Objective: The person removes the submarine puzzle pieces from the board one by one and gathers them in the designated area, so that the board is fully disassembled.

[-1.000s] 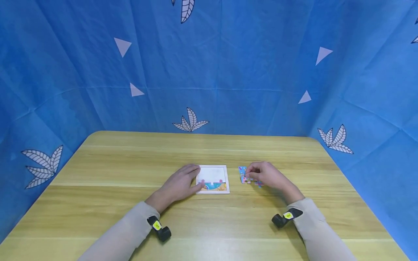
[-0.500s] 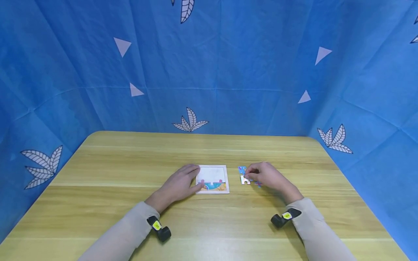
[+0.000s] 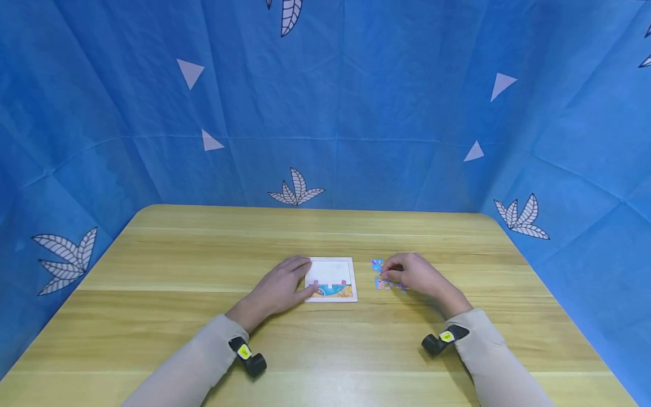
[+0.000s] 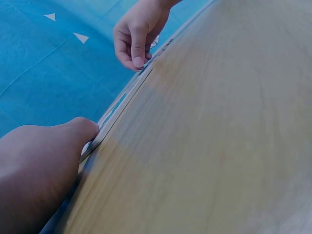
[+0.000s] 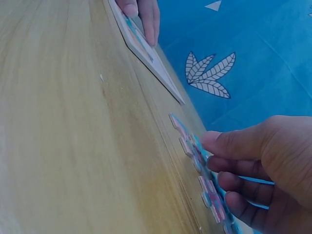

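Note:
My left hand rests at the left edge of a white-rimmed jigsaw tray, fingers extended along its far side and thumb at the near corner. A strip of colourful joined pieces fills the tray's near part; its upper part is bare white. To the right, my right hand pinches at a blue-and-pink jigsaw piece with thumb and index finger, low over the table. In the right wrist view the thumb tip meets the blue edge of the loose jigsaw pieces, and the other fingers curl loosely behind them.
The loose pieces lie in a small cluster on the wood-grain table, partly covered by the right hand. Another blue piece lies at the cluster's far left. A blue patterned cloth hangs behind the table and at both sides.
The piece at my right fingertips showed bright white half a second ago and shows its coloured face now, slightly nearer. My left hand and the tray have stayed in place.

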Tool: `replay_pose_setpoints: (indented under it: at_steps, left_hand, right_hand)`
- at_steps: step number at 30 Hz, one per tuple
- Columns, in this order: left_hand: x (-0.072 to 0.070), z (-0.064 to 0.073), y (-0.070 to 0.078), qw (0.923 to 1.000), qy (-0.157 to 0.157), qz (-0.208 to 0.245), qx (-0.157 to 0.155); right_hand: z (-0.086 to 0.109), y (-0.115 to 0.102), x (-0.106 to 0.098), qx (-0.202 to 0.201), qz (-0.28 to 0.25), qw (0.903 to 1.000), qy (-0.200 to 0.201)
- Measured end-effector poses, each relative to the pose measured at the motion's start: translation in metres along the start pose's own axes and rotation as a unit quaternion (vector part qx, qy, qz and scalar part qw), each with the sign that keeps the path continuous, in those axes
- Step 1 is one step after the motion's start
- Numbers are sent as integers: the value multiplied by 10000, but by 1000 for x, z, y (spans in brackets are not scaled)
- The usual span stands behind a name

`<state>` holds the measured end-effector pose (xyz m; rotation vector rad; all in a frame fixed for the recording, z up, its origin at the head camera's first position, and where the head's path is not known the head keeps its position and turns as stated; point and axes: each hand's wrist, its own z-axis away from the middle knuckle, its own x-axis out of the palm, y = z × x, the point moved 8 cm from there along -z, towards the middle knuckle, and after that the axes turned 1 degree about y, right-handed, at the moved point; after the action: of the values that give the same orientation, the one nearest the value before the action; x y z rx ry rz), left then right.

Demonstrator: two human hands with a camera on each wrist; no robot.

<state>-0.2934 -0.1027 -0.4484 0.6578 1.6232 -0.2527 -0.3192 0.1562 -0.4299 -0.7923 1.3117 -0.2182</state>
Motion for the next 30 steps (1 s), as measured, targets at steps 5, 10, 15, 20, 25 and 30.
replay_pose_setpoints:
  at_steps: [5,10,15,20,25,30]
  left_hand:
    - [0,0,0,10000,-27,3,-12]
    - [0,0,-1,9999,-19,117,-64]
    - [-1,0,-1,9997,17,223,-103]
    - [-2,0,0,9995,97,295,-18]
    - [-5,2,5,9990,149,384,151]
    - [-7,4,12,9982,98,504,314]
  right_hand:
    - [1,-2,-1,-41,8,10000,22]
    - [0,-9,0,-157,-96,9998,11]
    - [0,-19,3,-317,-90,9995,8]
    - [-1,-28,8,-484,-48,9988,66]
    - [-2,-34,15,-605,-105,9981,67]
    - [-3,-41,19,-862,114,9960,217]
